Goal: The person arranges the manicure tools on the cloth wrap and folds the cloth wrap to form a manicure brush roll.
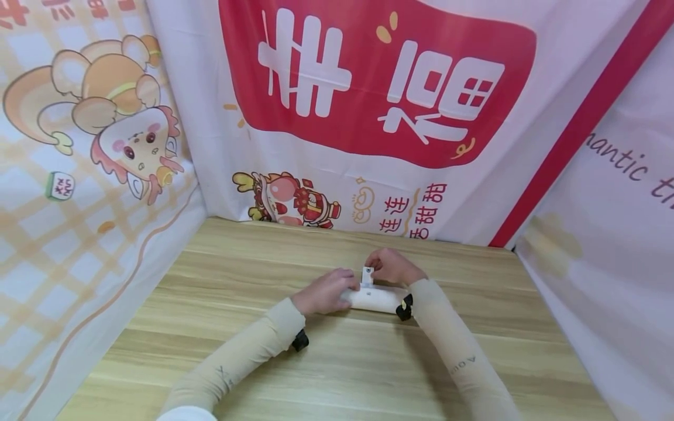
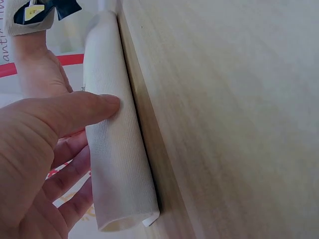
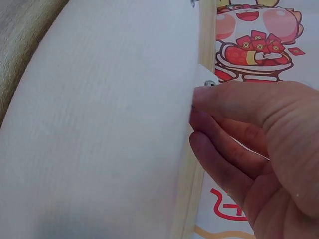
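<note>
A white tube-like case [image 1: 380, 300] with a fine ribbed surface lies lengthwise on the wooden table. From its middle a short strap [image 1: 367, 276] with a metal snap stands up. My left hand [image 1: 327, 290] grips the case's left part; in the left wrist view the thumb lies across the case [image 2: 113, 154], fingers behind it, and the near end looks hollow. On the far side, my right hand [image 1: 394, 267] pinches the strap. The right wrist view shows the thumb tip just below the snap [image 3: 210, 83], with much of the strap hidden behind the case.
The wooden table [image 1: 337, 362] runs back to a white cloth [image 1: 231, 175] with red print. A checked cloth [image 1: 31, 280] hangs at the left and another printed cloth [image 1: 621, 263] at the right. Black wrist devices sit on both sleeves.
</note>
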Demonstrator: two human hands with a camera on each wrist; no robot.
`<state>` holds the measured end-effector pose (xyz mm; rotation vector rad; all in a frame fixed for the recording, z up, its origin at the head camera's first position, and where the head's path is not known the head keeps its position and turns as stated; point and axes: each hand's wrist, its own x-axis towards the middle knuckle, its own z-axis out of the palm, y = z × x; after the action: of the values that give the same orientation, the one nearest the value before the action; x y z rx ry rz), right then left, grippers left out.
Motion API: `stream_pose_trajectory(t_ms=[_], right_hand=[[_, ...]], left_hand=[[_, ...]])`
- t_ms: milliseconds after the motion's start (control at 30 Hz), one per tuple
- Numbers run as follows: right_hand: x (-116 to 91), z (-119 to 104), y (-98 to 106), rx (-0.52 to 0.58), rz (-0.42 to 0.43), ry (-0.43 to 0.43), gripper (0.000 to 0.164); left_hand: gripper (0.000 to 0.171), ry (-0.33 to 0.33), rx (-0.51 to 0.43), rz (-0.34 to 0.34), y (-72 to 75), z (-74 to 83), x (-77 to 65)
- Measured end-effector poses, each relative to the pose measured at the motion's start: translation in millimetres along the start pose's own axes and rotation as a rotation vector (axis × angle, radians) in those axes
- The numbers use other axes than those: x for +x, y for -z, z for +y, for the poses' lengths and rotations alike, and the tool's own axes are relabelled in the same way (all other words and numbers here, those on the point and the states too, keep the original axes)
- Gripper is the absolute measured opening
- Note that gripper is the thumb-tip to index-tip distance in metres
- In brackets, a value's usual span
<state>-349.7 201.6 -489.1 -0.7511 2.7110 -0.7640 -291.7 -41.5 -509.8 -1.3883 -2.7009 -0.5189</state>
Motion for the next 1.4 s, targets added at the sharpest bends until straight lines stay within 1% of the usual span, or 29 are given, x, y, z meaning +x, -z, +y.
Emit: stream_pose_trajectory(t_ms=[167,400,533,667,833,1033,1267,1400], right_hand=[[-5.8,-4.2,4.3,0.0,0.015,0.029,0.019],[-15.1,-10.5,7.5,-0.018,0.052,0.067,0.02],[-22.7,-13.5,4.8,-0.044,0.086,0.119,0.019],[-30.4,-15.6,-0.2,-0.078,0.127,0.175,0.022],[-39.7,-19.3,-6.7,-0.125,0.159,0.198,0.026],[-48.9,-22.4,-12.3,-0.186,0.176,0.212,0.023],[-57.2,-22.8,-18.1,-0.232,0.208,0.333,0.021],[-60.9,-22.1,-21.2,-0.272,0.223,0.378,0.023]], left_hand=[[0.035,0.028,-0.033,-0.037,-0.4,-3.9,5.2],[0.03,0.075,-0.134,-0.078,2.7,-11.0,13.1],[0.029,0.077,-0.184,-0.092,4.6,-14.4,15.8],[0.028,0.077,-0.216,-0.094,6.0,-18.2,18.2],[0.029,0.077,-0.233,-0.098,8.1,-21.4,20.5],[0.027,0.077,-0.237,-0.099,9.0,-21.8,21.2],[0.025,0.073,-0.24,-0.101,7.1,-22.5,21.0],[0.025,0.078,-0.249,-0.097,6.7,-21.7,19.7]])
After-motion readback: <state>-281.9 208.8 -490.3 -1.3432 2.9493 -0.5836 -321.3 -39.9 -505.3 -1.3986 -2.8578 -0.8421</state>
